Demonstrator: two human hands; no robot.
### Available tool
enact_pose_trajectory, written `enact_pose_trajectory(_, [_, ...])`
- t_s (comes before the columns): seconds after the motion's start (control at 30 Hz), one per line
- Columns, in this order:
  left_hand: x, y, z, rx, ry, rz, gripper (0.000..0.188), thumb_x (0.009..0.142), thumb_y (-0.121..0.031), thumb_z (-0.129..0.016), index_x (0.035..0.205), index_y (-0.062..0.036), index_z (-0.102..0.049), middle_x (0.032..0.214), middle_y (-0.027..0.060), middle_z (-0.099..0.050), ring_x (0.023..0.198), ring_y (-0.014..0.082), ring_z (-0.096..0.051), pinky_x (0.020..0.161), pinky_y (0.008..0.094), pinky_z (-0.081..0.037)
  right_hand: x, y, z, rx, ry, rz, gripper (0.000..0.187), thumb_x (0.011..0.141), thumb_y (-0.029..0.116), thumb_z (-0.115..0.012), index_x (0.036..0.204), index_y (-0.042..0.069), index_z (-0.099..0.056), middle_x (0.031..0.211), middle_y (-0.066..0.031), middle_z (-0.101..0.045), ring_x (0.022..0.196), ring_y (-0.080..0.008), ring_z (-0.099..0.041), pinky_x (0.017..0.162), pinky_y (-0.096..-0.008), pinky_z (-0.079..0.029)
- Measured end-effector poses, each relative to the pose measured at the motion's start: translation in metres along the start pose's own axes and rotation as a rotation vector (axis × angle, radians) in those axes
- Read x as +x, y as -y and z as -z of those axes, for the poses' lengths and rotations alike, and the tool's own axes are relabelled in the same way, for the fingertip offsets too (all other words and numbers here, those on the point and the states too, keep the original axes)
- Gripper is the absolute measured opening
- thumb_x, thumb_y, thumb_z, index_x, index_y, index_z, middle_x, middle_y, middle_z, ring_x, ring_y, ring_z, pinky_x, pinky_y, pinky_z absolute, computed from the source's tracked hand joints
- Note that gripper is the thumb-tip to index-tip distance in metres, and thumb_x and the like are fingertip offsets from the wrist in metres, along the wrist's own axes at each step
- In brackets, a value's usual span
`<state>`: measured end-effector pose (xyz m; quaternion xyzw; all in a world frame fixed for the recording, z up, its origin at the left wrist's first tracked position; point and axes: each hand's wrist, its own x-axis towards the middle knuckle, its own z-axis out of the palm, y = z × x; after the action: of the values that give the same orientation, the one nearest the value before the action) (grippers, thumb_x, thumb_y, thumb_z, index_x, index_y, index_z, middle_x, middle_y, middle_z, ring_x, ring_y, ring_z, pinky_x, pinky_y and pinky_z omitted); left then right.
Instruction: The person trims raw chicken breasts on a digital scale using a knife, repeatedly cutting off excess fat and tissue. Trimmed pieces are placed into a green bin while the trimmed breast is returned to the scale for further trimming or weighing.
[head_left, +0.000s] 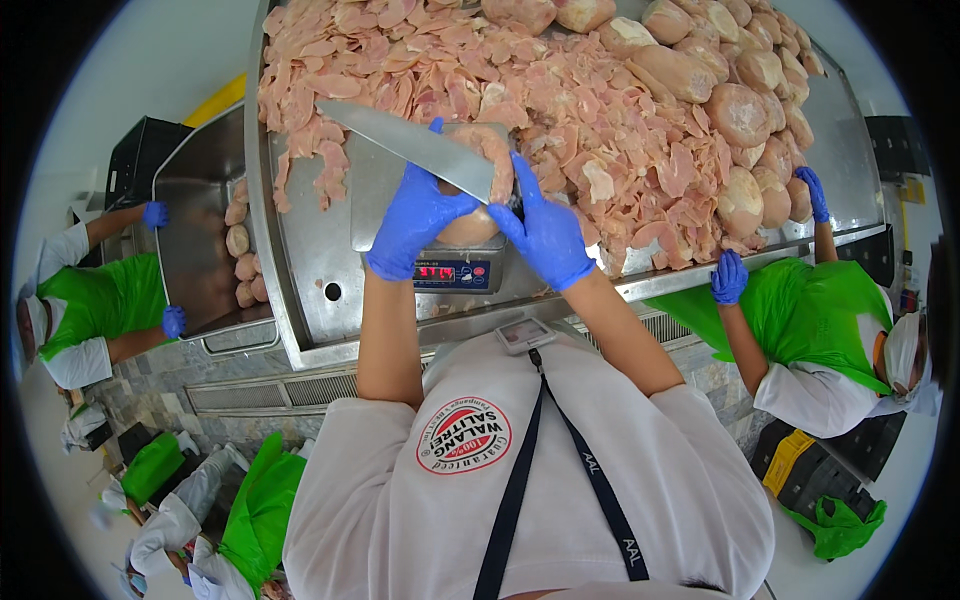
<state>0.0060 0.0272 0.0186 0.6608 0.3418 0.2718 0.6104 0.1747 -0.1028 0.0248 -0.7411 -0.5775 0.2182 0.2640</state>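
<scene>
My right hand (550,235), in a blue glove, is closed round the dark handle of a large knife. The wide steel blade (410,140) slants up to the left, its tip over the meat slices. My gloved left hand (412,222) is closed on a pale pink lump of meat (468,226) under the blade, its fingers partly hidden behind the steel. A strip of meat (490,150) stands at the blade's far side. Both hands are above a digital scale (455,276) with a lit red display.
Thin meat slices (400,60) lie heaped on the steel table (310,325), with large whole meat pieces (738,115) at far right. Left stands a steel bin (200,200) with more lumps. Co-workers in green aprons (815,310) stand at right and left; others are behind me.
</scene>
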Motion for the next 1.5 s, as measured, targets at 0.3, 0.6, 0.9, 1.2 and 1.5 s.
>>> enact_pose_trajectory(0.3, [0.002,-0.007,0.007,-0.006,0.107,0.033,0.09,0.075,-0.02,-0.086,0.148,-0.0021,-0.037,0.135,0.0093,-0.054,0.125,0.0197,-0.052,0.109,0.0356,-0.041,0.001,-0.059,0.017,0.011,0.089,0.076,0.079,0.091,0.058,-0.06,0.152,0.018,-0.031,0.102,-0.0208,-0.071,0.081,-0.0425,-0.069,0.071,-0.0502,-0.056])
enact_pose_trajectory(0.6, [0.001,-0.005,0.016,-0.14,0.207,0.169,0.083,0.08,-0.017,-0.082,0.149,-0.0033,-0.038,0.139,0.0089,-0.052,0.126,0.0194,-0.05,0.109,0.0342,-0.04,0.03,-0.062,0.034,0.139,0.27,0.132,0.077,0.091,0.062,-0.055,0.154,0.024,-0.032,0.098,-0.0224,-0.07,0.088,-0.0415,-0.069,0.076,-0.0468,-0.054])
enact_pose_trajectory(0.9, [0.0,-0.006,0.001,0.064,0.37,0.013,0.086,0.07,-0.026,-0.088,0.14,-0.0009,-0.046,0.134,0.0117,-0.052,0.128,0.0244,-0.048,0.111,0.0369,-0.037,0.064,-0.029,0.032,0.242,0.263,0.052,0.069,0.094,0.058,-0.056,0.153,0.027,-0.038,0.1,-0.0205,-0.07,0.092,-0.0411,-0.068,0.081,-0.0451,-0.053])
enact_pose_trajectory(1.2, [-0.055,-0.024,-0.014,0.605,-0.149,-0.172,0.089,0.06,-0.033,-0.093,0.133,-0.0013,-0.054,0.134,0.0168,-0.051,0.127,0.0314,-0.05,0.108,0.0416,-0.041,0.03,-0.066,-0.016,0.984,0.12,-0.474,0.078,0.097,0.052,-0.057,0.154,0.006,-0.03,0.091,-0.0136,-0.067,0.066,-0.0275,-0.062,0.066,-0.0412,-0.052])
enact_pose_trajectory(1.5, [-0.019,0.0,0.023,0.371,0.035,-0.298,0.065,0.074,-0.023,-0.084,0.13,-0.0038,-0.057,0.126,0.0135,-0.059,0.117,0.0252,-0.057,0.103,0.0371,-0.045,-0.056,-0.071,0.024,0.0,0.213,0.016,0.09,0.087,0.06,-0.064,0.157,0.018,-0.024,0.082,-0.0226,-0.067,0.072,-0.0411,-0.067,0.064,-0.0473,-0.053])
